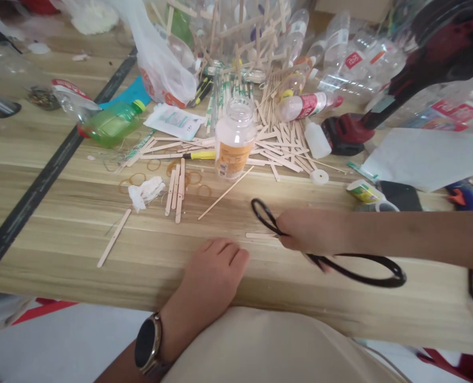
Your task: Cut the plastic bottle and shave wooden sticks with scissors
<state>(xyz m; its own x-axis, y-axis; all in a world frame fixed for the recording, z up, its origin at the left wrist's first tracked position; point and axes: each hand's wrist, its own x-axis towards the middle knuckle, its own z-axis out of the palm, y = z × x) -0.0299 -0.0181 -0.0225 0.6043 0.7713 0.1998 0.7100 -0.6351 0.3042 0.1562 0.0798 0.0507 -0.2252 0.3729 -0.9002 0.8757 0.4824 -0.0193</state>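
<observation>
My right hand (314,232) is closed around a black looped cord (368,271), one small loop poking out ahead of the fingers and a longer one trailing to the right. Part of a flat wooden craft stick (260,235) shows on the table beside that hand. My left hand (216,271) rests at the table's front edge with its fingers curled under; its palm is hidden. Further up the table stand a clear jar with an orange label (233,143) and a thin bamboo skewer (226,193) lying in front of it. Several craft sticks (176,191) lie together to the left.
A pile of craft sticks (276,149) spreads behind the jar. Plastic bottles (306,105) crowd the back right, near a black and red tool (350,133). Rubber bands (204,190), crumpled tissue (145,192) and a green bottle (112,125) lie at left.
</observation>
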